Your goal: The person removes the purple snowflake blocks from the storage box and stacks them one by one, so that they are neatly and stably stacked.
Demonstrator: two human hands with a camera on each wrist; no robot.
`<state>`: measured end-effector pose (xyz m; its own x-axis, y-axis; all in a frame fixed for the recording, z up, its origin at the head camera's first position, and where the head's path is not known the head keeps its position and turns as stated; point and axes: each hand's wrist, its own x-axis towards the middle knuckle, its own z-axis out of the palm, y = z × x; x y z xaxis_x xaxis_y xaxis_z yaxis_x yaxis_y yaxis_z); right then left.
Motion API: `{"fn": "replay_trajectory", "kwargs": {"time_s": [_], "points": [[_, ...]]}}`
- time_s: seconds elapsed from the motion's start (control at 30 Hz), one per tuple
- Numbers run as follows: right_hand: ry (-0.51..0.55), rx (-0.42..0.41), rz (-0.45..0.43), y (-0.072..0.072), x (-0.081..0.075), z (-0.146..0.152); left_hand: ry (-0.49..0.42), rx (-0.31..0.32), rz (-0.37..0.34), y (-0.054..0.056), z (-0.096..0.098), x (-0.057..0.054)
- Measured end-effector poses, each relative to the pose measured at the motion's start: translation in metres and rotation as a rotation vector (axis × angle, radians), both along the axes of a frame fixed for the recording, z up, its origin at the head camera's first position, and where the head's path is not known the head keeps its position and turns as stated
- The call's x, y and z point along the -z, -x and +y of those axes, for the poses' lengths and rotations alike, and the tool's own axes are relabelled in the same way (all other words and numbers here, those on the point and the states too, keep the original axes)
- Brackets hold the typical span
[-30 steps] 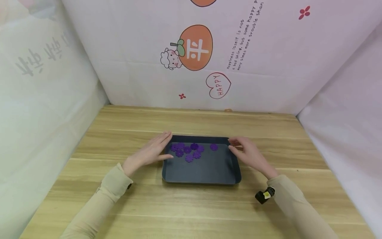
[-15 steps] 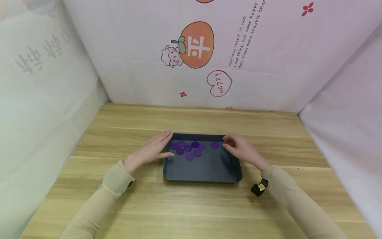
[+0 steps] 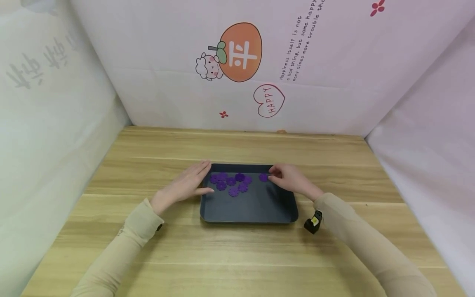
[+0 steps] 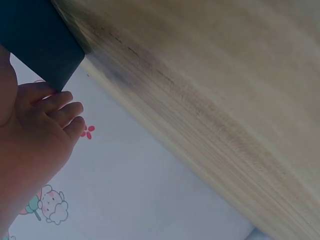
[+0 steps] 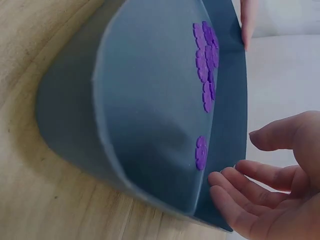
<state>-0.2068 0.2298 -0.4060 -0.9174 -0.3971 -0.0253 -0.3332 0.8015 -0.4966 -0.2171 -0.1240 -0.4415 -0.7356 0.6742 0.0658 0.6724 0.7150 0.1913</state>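
Note:
A dark grey rectangular tray (image 3: 256, 208) holds several flat purple flower-shaped pieces (image 5: 202, 60), bunched toward its far left. One lone purple flower piece (image 3: 263, 177) lies apart to the right. My left hand (image 3: 184, 183) rests at the tray's left rim, fingers straight and thumb reaching over the inside. In the left wrist view its fingertips (image 4: 62, 95) are at the tray's corner. My right hand (image 3: 291, 178) hovers over the far right part, fingertips right beside the lone piece. The right wrist view shows that hand's thumb and fingers (image 5: 252, 187) apart, with nothing between them.
The tray stands on a wood-grain table (image 3: 222, 264). White printed cloth (image 3: 167, 90) rises behind the table, with more cloth at both sides. A small black device (image 3: 313, 222) is strapped at my right wrist.
My right hand has moved left from the tray's right rim to the lone purple flower piece. The left hand stays at the left rim, and the pieces lie as before.

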Motion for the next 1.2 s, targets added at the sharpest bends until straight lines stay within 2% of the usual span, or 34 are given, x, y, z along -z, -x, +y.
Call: {"fn": "replay_trajectory", "kwargs": {"time_s": [0.33,0.53,0.73,0.9,1.2], "points": [[-0.082,0.015,-0.075,0.009,0.001,-0.010,0.024,-0.014,-0.016,0.000,0.000,-0.002],[-0.128,0.012,-0.092,0.013,0.003,-0.015,0.047,-0.011,0.034,-0.001,-0.001,-0.002],[-0.201,-0.005,-0.075,0.016,0.004,-0.019,0.061,-0.007,0.073,-0.002,0.000,-0.001],[-0.247,-0.015,-0.059,0.017,0.006,-0.022,0.054,-0.014,0.063,-0.002,0.000,-0.001],[-0.255,-0.060,-0.030,0.018,0.010,-0.024,0.071,-0.014,0.074,-0.001,0.000,0.001]]}}
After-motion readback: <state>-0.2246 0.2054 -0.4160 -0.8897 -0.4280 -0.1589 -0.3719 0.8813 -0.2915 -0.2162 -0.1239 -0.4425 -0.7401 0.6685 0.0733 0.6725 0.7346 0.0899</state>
